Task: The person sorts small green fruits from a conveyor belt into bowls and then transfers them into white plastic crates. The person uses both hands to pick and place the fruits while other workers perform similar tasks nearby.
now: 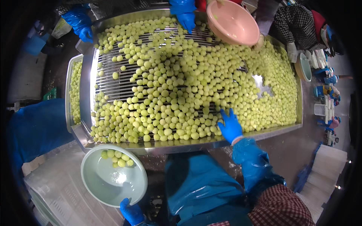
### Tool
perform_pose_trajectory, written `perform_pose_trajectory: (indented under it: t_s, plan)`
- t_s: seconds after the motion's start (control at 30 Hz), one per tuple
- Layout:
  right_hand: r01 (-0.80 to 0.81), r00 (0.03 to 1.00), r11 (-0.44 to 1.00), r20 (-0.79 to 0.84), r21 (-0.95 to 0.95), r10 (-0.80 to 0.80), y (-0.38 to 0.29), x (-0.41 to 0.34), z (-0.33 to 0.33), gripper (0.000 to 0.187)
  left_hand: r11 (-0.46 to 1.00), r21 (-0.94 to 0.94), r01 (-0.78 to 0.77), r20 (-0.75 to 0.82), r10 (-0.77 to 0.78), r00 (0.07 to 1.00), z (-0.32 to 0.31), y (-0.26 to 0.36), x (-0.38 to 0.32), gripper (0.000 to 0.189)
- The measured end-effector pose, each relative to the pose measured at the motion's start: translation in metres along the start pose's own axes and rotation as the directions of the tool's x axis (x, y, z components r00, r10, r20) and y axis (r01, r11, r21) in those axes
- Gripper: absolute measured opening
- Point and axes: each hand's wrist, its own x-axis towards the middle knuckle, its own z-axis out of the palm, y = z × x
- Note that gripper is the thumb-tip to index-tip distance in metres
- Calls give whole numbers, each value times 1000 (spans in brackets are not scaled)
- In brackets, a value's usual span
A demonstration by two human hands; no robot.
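My left hand point(131, 212), in a blue glove, grips the near rim of a pale green plastic basin point(113, 186). Several round green fruits lie in the basin at its far side, where it meets the sorting table's front edge. My right hand point(231, 127), also gloved in blue, has its fingers spread at the near edge of a broad layer of pale green fruits point(169, 113). It holds nothing that I can see. Beneath the fruits is a stainless-steel sorting table point(116, 82) with a barred grid, its bars showing mostly on the left.
Across the table, a person's blue-gloved hand point(186, 22) reaches into the fruits. Another person holds a pink basin point(234, 24) over them. A white crate of fruits point(74, 93) stands at the left end. A plastic crate point(68, 183) is below left, and stacked white crates point(325, 169) stand right.
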Motion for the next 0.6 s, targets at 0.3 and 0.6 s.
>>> perform_pose_trajectory:
  t_s: [0.3,0.6]
  plan:
    - [543,838,713,-230,443,-495,-237,151,82,14,636,692,-340,222,261,940,10,-5,10,37]
    - [221,938,303,-117,927,-327,-232,100,-13,21,408,903,-132,56,192,980,145,10,-75,34]
